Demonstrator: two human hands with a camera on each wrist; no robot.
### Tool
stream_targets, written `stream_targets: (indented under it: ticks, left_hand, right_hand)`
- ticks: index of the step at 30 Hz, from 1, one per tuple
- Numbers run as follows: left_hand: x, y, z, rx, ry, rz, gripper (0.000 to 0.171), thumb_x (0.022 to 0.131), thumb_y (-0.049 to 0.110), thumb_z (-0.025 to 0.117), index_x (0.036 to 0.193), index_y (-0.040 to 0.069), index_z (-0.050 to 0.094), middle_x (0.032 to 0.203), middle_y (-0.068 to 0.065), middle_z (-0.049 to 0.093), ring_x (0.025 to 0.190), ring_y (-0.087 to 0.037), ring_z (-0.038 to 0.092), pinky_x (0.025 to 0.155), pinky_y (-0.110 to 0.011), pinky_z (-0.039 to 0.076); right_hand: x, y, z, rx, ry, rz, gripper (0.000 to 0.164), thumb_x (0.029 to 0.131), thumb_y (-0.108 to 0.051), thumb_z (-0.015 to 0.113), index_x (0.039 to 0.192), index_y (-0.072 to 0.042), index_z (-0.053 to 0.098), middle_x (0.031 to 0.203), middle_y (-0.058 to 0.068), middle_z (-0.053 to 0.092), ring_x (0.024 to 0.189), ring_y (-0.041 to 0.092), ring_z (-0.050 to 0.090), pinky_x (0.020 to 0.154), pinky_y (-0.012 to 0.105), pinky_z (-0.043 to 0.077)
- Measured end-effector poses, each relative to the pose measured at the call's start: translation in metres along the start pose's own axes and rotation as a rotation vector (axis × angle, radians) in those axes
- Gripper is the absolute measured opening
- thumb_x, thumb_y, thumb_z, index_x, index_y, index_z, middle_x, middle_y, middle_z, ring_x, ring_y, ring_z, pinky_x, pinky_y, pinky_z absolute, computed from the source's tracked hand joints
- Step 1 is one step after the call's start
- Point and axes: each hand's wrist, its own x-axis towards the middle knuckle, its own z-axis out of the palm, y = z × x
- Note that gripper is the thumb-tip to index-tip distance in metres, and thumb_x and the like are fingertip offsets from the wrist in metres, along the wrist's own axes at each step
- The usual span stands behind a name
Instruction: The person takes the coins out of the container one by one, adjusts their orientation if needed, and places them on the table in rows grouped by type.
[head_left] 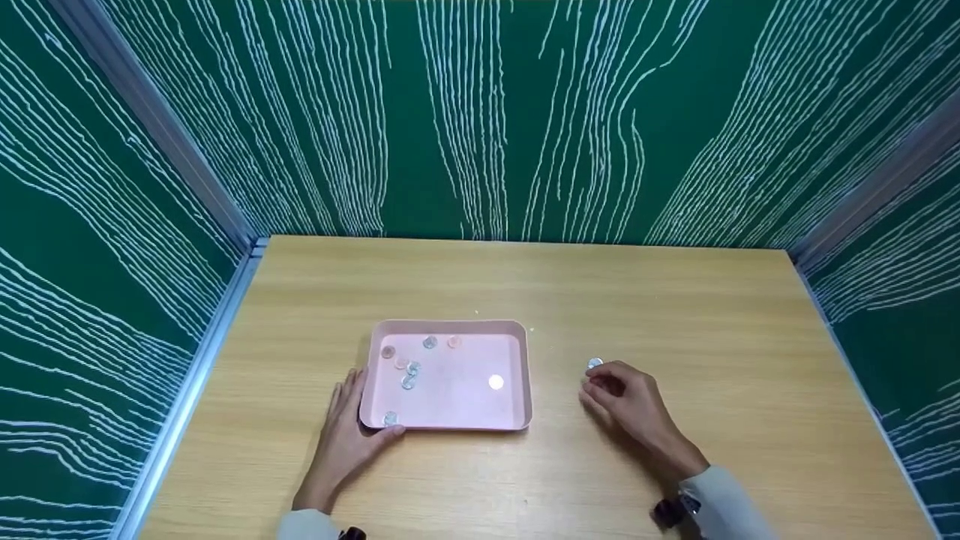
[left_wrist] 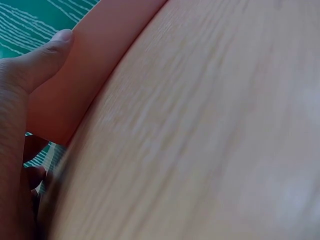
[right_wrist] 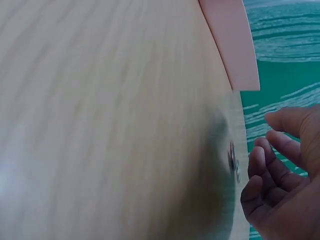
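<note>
A shallow pink tray [head_left: 450,412] lies on the table with several silver-coloured and copper-coloured coins [head_left: 408,382] in it, mostly toward its left side. My left hand [head_left: 349,435] rests against the tray's near left corner. Its fingers lie straight along the left side and its thumb touches the front wall [left_wrist: 90,65]. To the right of the tray, my right hand [head_left: 630,397] is over the table with loosely bent fingers, just beside a silver-coloured coin [head_left: 595,363]. In the right wrist view two coins [right_wrist: 231,156] appear near the fingers, apart from them. Nothing shows between those fingers.
The wooden table [head_left: 675,300] is bounded at the back and sides by green panels [head_left: 525,120] with white wavy lines. Metal frame bars [head_left: 187,390] run along the edges. A bright round spot, apparently glare, shows on the tray floor.
</note>
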Motion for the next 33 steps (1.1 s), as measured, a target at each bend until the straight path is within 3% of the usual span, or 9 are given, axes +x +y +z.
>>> stream_targets:
  ticks: [7, 13, 23, 33]
  left_hand:
    - [0.001, -0.001, 0.0, -0.016, 0.01, 0.017, 0.123, 0.081, 0.05, 0.096, 0.173, 0.002, 0.031, 0.175, -0.035, 0.026, 0.164, -0.056, 0.017, 0.136, -0.065, 0.012]
    - [0.002, -0.001, 0.0, -0.017, 0.013, 0.024, 0.122, 0.081, 0.051, 0.096, 0.172, 0.002, 0.032, 0.176, -0.034, 0.025, 0.164, -0.056, 0.016, 0.136, -0.066, 0.011]
    - [0.0, 0.001, 0.0, -0.021, 0.011, 0.037, 0.122, 0.081, 0.051, 0.096, 0.173, 0.003, 0.031, 0.176, -0.034, 0.025, 0.164, -0.057, 0.016, 0.135, -0.069, 0.013]
    - [-0.001, 0.001, 0.0, -0.015, 0.013, 0.025, 0.123, 0.081, 0.053, 0.096, 0.172, 0.003, 0.032, 0.176, -0.034, 0.025, 0.164, -0.057, 0.016, 0.134, -0.069, 0.012]
  right_hand:
    - [0.015, -0.01, 0.016, -0.043, -0.07, -0.1, 0.018, 0.093, 0.004, 0.086, 0.109, -0.002, 0.081, 0.099, 0.002, 0.076, 0.087, 0.015, 0.069, 0.077, 0.02, 0.059]
    - [0.026, -0.019, 0.029, -0.084, -0.136, -0.205, 0.018, 0.093, 0.003, 0.085, 0.11, 0.0, 0.08, 0.103, 0.005, 0.078, 0.092, 0.021, 0.072, 0.081, 0.033, 0.063]
    - [0.038, -0.036, 0.043, -0.099, -0.199, -0.272, 0.018, 0.094, -0.001, 0.086, 0.111, -0.002, 0.08, 0.113, 0.005, 0.075, 0.102, 0.028, 0.075, 0.091, 0.045, 0.067]
    - [0.047, -0.041, 0.063, -0.216, -0.228, -0.408, 0.02, 0.092, -0.007, 0.089, 0.111, -0.004, 0.083, 0.117, -0.001, 0.076, 0.115, 0.022, 0.063, 0.1, 0.041, 0.056]
